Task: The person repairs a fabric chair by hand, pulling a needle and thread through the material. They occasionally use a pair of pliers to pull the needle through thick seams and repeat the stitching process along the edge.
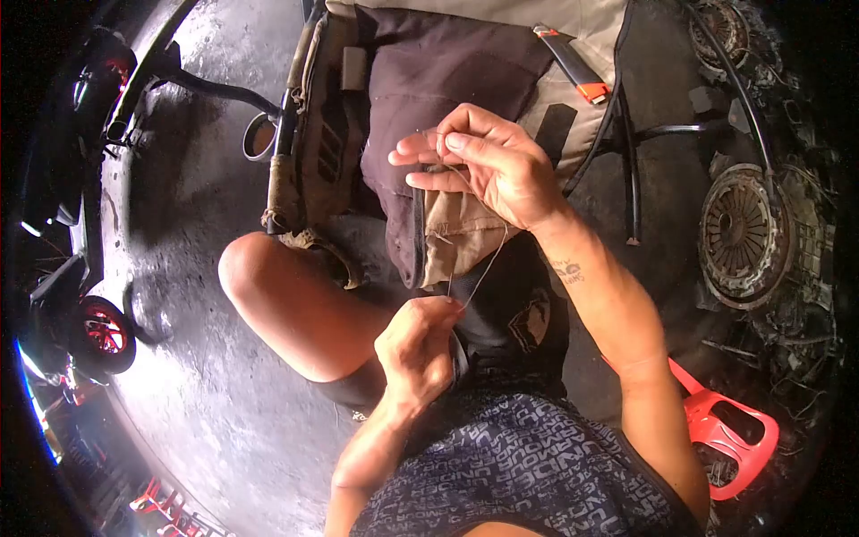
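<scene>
A thin thread (489,265) runs between my two hands. My right hand (501,166) is raised over the cloth, thumb and forefinger pinched on the thread and the other fingers stretched out; whether a needle is there I cannot make out. Lower down, my left hand (416,349) is closed on the thread's other end, close to my lap. Beneath my right hand lies dark brown cloth (447,72) with a beige edge piece (461,228), and loose thread shows at that edge.
An orange and black utility knife (573,64) rests on the beige cloth at upper right. A cloth-wrapped metal frame (284,134) stands at left. Round clutch-like parts (743,234) and a red plastic chair (729,434) are at right. A small wheel (106,333) is at far left.
</scene>
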The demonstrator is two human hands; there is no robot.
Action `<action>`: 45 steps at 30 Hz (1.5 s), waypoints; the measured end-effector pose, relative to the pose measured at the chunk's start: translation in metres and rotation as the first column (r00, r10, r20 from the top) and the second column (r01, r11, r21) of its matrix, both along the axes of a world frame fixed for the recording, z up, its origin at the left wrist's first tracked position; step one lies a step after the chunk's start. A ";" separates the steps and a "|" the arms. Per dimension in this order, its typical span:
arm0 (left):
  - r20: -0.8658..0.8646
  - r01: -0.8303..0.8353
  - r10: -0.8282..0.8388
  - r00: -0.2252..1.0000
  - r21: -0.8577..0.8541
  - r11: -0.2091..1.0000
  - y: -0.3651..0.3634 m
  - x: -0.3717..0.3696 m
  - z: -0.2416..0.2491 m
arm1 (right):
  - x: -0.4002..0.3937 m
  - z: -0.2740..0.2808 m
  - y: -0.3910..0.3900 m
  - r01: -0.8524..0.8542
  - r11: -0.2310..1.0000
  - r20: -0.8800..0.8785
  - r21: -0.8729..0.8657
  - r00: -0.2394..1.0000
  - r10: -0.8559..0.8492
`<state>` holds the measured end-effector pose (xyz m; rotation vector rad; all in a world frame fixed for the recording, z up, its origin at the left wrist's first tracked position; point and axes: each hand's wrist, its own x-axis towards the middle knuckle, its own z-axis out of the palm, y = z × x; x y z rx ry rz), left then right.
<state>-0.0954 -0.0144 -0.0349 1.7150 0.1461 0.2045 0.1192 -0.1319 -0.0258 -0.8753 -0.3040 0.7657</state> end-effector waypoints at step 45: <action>0.026 -0.005 0.002 1.000 0.117 0.993 0.032 0.093 0.037 | -0.150 0.096 -0.303 0.714 0.687 0.518 0.137 0.539 -0.664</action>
